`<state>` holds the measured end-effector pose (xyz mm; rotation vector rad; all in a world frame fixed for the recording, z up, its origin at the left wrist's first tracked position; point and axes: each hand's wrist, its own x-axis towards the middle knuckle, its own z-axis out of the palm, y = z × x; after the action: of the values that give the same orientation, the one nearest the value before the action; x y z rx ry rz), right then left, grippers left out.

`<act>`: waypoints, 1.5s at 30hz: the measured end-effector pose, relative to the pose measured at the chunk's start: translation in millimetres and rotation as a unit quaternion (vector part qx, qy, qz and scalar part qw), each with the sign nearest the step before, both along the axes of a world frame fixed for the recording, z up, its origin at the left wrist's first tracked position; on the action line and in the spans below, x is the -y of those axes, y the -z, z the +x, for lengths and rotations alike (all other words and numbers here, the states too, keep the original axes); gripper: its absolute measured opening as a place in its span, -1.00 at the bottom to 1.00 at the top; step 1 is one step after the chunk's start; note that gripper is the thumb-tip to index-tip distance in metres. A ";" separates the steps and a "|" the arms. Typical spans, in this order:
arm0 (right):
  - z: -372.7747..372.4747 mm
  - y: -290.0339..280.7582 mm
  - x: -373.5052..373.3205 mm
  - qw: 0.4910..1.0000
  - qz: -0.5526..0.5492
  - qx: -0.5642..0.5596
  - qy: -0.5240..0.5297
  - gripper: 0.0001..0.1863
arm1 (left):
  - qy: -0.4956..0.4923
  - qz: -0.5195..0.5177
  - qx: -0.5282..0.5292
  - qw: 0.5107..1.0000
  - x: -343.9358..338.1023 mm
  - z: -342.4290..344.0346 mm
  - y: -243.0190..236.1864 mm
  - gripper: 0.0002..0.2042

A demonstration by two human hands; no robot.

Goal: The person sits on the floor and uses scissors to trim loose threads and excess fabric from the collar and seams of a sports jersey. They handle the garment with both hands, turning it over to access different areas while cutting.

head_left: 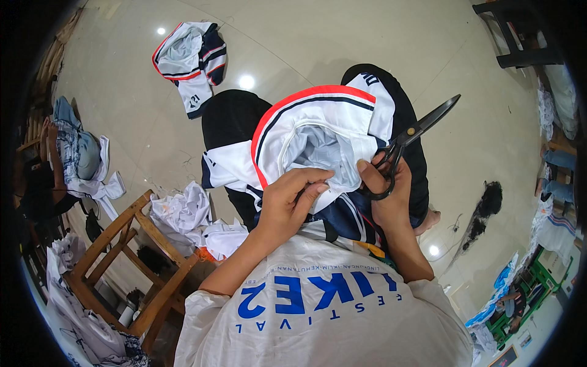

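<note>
- Shirt [318, 147], white with a red and navy band along its curved edge, lies across the wearer's lap; I see its round opening facing up, with a pale inner side showing.
- Left hand [293, 199] comes in over the lower edge of that opening, its thumb and forefinger drawn close together on the cloth in what I read as a pinch.
- Right hand [388, 183] is closed around the handles of the scissors [411, 131], thumb resting against the shirt just beside the opening.
- Scissors are black, and I see their blades together, pointing up and to the right, away from the cloth and above the right knee.
- Sleeves of the shirt spread to both sides, one toward the left knee and one between the knees and the scissors.
- Trousers [231, 116] under it are black; the wearer's own top [367, 333] is pale with blue print.
- Floor [293, 46] ahead carries a second shirt [178, 54] of similar colours, folded over itself, well apart from the hands; a dark tuft [487, 202] lies to the right.
- Chair [107, 244] of wood stands at the left, near crumpled white cloth [180, 211].
- Co-worker's arm [56, 153] shows at the far left, beside bluish clothes [85, 153].
</note>
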<state>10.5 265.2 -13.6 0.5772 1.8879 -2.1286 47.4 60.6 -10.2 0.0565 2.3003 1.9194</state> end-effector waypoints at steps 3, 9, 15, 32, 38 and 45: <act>-1.0 3.7 -0.1 0.998 -0.061 0.020 0.011 -0.74 | -0.048 0.078 0.056 0.994 -6.7 0.6 4.2 -0.70; -4.3 8.8 -0.8 0.986 -0.148 0.070 0.045 -0.79 | -0.051 0.059 0.087 0.993 -9.1 -4.4 1.7 -0.68; -4.8 10.1 -2.1 0.984 -0.153 0.076 0.054 -0.80 | -0.035 -0.031 -0.034 0.998 -9.9 -13.0 -1.1 -0.87; 0.7 -5.6 8.9 1.000 0.003 -0.018 0.011 -0.64 | -0.114 -0.041 -0.011 0.993 -11.2 -33.0 1.0 -0.87; 5.4 -1.2 11.5 0.990 0.055 -0.105 -0.077 -0.58 | -0.109 -0.011 -0.018 0.994 -12.0 -36.1 -7.2 -0.83; -5.5 -6.8 14.9 0.997 0.014 0.025 -0.070 -0.65 | -0.068 0.118 0.139 0.981 -6.7 -32.9 11.2 -0.77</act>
<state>5.0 250.3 -6.8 0.4824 1.8754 -1.9851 14.5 67.4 -21.4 -0.3314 1.9347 2.1030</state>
